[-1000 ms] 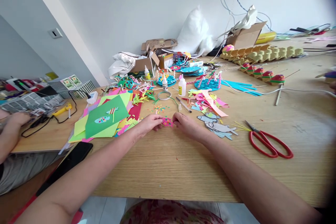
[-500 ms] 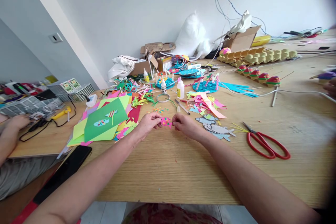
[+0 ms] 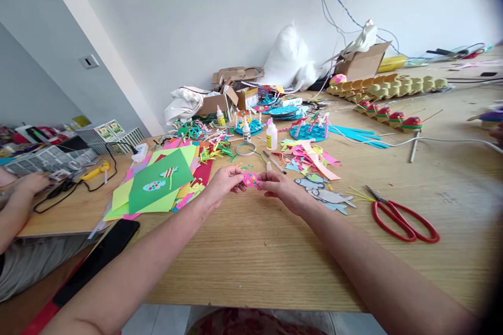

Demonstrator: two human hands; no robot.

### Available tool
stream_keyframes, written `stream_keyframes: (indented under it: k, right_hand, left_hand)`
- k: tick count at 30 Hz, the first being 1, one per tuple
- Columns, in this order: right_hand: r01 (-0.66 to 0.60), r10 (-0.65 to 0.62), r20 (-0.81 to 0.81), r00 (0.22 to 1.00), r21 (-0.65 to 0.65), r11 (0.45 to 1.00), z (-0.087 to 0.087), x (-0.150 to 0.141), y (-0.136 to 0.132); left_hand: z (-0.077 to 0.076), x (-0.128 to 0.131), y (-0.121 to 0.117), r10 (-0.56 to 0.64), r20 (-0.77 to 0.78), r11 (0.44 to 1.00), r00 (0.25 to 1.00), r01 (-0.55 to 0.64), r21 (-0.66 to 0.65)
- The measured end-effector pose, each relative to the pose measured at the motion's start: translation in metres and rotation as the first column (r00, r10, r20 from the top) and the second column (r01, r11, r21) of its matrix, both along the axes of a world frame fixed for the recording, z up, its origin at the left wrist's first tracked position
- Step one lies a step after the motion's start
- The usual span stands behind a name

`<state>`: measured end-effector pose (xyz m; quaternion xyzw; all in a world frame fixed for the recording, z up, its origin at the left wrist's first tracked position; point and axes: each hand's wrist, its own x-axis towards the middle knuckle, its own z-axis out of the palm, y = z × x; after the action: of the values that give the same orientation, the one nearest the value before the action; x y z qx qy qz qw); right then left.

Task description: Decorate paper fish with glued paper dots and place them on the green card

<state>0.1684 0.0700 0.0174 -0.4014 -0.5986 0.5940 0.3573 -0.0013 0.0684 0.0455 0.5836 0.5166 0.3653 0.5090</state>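
Observation:
Between my hands, just above the wooden table (image 3: 236,251), is a small pink paper fish (image 3: 250,179) dotted with coloured pieces. Its left end is pinched by my left hand (image 3: 227,180). My right hand (image 3: 277,187) grips the right end between thumb and fingers. Grey-blue paper fish (image 3: 330,196) lie just right of my right hand. Left of my left hand, two decorated paper fish (image 3: 154,186) rest on a green sheet (image 3: 145,170) over a stack of coloured paper. Beyond my hands stand glue bottles (image 3: 271,134) and a pen (image 3: 274,162).
Red-handled scissors (image 3: 406,222) lie at the right. Coloured paper scraps (image 3: 310,154), a ring (image 3: 245,148) and blue woven crafts (image 3: 310,130) sit farther back. A white cable (image 3: 428,140) crosses the right side. Another person's hand (image 3: 33,183) rests at the far left, near a yellow glue gun (image 3: 94,169).
My right fingers have closed on the right end of the pink fish, where they were beside it before. The view has shifted slightly.

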Motion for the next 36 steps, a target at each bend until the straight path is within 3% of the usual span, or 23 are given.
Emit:
stream_keyframes:
  k: [18, 25, 36]
  right_hand:
    - [0.038, -0.042, 0.034, 0.999, 0.092, 0.995, -0.002, -0.001, 0.003]
    - [0.047, -0.047, 0.007, 0.999, 0.047, 0.998, 0.0, -0.001, 0.001]
    - [0.212, -0.212, -0.041, 0.976, -0.006, 0.977, 0.0, 0.002, 0.007]
  left_hand:
    - [-0.001, 0.009, 0.0, -0.03, -0.023, 0.999, 0.999, 0.031, 0.024]
    - [0.0, 0.005, 0.002, -0.014, -0.086, 0.999, 0.996, 0.018, 0.049]
    - [0.005, -0.011, -0.001, 0.019, -0.11, 1.0, 0.994, -0.021, -0.02]
